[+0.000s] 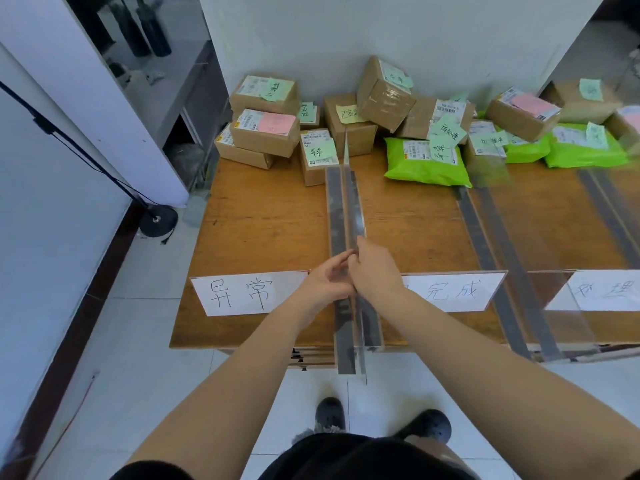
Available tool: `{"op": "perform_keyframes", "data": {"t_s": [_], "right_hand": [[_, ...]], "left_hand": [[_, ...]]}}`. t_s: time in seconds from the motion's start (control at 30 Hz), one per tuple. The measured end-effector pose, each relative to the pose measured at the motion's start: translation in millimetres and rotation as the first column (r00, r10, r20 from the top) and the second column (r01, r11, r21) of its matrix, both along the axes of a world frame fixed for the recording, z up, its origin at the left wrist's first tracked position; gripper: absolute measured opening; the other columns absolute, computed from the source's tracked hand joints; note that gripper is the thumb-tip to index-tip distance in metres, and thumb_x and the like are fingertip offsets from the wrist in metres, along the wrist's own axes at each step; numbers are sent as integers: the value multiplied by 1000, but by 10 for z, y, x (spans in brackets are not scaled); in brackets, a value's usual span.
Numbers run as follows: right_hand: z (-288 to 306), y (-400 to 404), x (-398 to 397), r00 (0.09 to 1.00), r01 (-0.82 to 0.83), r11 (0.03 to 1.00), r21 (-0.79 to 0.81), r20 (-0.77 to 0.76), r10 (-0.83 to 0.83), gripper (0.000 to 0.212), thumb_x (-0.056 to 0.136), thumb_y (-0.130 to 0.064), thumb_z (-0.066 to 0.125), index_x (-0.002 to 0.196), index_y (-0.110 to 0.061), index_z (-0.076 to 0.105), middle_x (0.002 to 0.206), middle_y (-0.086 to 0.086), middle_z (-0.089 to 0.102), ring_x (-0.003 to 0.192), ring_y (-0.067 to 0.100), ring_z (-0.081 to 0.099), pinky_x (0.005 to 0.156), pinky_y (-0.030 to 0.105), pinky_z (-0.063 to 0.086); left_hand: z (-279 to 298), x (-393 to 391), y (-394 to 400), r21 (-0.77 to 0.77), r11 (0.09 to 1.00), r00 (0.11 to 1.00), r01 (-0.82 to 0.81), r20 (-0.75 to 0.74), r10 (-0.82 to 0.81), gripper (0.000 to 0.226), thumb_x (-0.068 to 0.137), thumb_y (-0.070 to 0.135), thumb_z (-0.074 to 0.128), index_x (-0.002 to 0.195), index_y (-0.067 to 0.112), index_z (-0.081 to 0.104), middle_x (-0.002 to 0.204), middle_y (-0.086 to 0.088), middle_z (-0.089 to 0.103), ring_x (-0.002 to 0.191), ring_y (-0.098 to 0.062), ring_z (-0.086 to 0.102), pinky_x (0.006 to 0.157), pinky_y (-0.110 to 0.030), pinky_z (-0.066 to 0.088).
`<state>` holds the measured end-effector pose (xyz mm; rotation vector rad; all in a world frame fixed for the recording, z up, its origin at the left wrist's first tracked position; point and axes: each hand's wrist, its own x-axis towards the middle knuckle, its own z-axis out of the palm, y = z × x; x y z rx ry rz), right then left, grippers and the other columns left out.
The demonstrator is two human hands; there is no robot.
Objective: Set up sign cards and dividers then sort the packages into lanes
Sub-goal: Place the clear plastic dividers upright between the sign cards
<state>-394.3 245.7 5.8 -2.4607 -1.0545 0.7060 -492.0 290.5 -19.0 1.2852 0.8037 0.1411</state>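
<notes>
Two dark shoes (381, 419) stand on the pale tiled floor (138, 341), just short of the wooden worktop (263, 216). Above them two bare forearms reach in to one clear upright divider (349, 209), a long thin sheet standing on dark strips that runs from the front edge back to the packages. The left hand (327, 280) lies against its left face with fingers nearly straight; the right hand (374, 271) curls its fingers over the top edge and grips it.

A second clear divider (491, 216) stands further right, and a third shows, blurred, at the right edge. Three white sign cards with handwritten characters stand along the front: a left card (242, 294), a middle card (453, 291) partly hidden by the right hand, and a right card (609, 291) behind glare.

Against the back wall is a heap of packages: brown cardboard boxes (265, 129), too overlapped to count exactly, with printed labels and green, yellow or pink notes, and about three glossy green bags (427, 162). A black stand (157, 220) rests on the floor to the left.
</notes>
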Motion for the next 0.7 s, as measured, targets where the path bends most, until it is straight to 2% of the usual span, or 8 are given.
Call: {"op": "perform_keyframes", "data": {"t_s": [0.1, 0.23, 0.33, 0.4, 0.5, 0.57, 0.63, 0.7], "right_hand": [[-17, -30, 7, 999, -23, 999, -26, -31, 22, 28, 99, -16, 36, 121, -8, 51, 118, 12, 59, 106, 26, 59, 88, 33, 50], [-33, -45, 42, 997, -21, 998, -57, -78, 16, 35, 98, -14, 38, 131, -8, 47, 131, 12, 54, 117, 27, 54, 93, 34, 46], [-59, 13, 127, 994, -21, 997, -69, -108, 13, 35, 98, -16, 36, 130, -7, 49, 129, 14, 55, 113, 29, 55, 91, 35, 47], [-111, 36, 189, 989, -26, 998, -59, -149, 17, 33, 99, -21, 36, 122, -8, 56, 116, 15, 63, 94, 29, 64, 84, 37, 55], [-148, 71, 255, 975, -16, 997, -75, -224, -1, 35, 100, -26, 36, 112, -5, 61, 94, 16, 69, 62, 25, 64, 67, 35, 59], [-140, 113, 303, 972, 15, 997, -81, -233, -33, 33, 100, -27, 40, 103, -3, 64, 78, 14, 67, 52, 19, 61, 55, 27, 54], [-130, 154, 337, 972, 40, 996, -82, -226, -58, 33, 99, -30, 44, 90, -6, 64, 62, 8, 62, 46, 14, 58, 47, 21, 47], [-144, 193, 365, 969, 55, 996, -73, -237, -71, 35, 97, -33, 47, 85, -6, 66, 57, 5, 60, 45, 13, 58, 45, 19, 47]], "left_hand": [[-24, -24, -10, 39, 999, 1000, 20, -7, -20, 69, 78, -5, 68, 138, 19, 42, 116, 11, 55, 100, 1, 54, 73, -12, 53], [-53, 17, -36, 64, 997, 995, 53, -93, -47, 74, 76, -2, 71, 140, 17, 39, 130, 1, 55, 113, -12, 56, 91, -25, 49], [-60, 111, -34, 51, 999, 995, 3, -102, 2, 72, 78, -5, 68, 140, 17, 39, 129, 0, 53, 115, -11, 50, 94, -27, 45], [-54, 160, 5, -2, 999, 995, -41, -90, 41, 72, 77, -7, 68, 139, 19, 41, 128, 5, 53, 113, -10, 51, 93, -27, 46], [-86, 223, 96, 64, 998, 992, -15, -124, 23, 69, 78, -3, 68, 139, 18, 42, 137, -3, 52, 121, -17, 53, 96, -26, 45], [-70, 253, 156, 39, 999, 990, -19, -137, 24, 69, 79, -2, 68, 140, 19, 41, 136, -1, 54, 115, -14, 55, 95, -25, 45], [-75, 269, 222, -16, 999, 991, -33, -134, 31, 72, 78, -3, 67, 140, 22, 41, 131, 3, 57, 114, -14, 57, 103, -35, 44], [-68, 271, 276, -31, 999, 991, -33, -130, 29, 71, 79, -4, 65, 140, 23, 41, 121, 8, 60, 113, -16, 58, 105, -40, 43]]}}
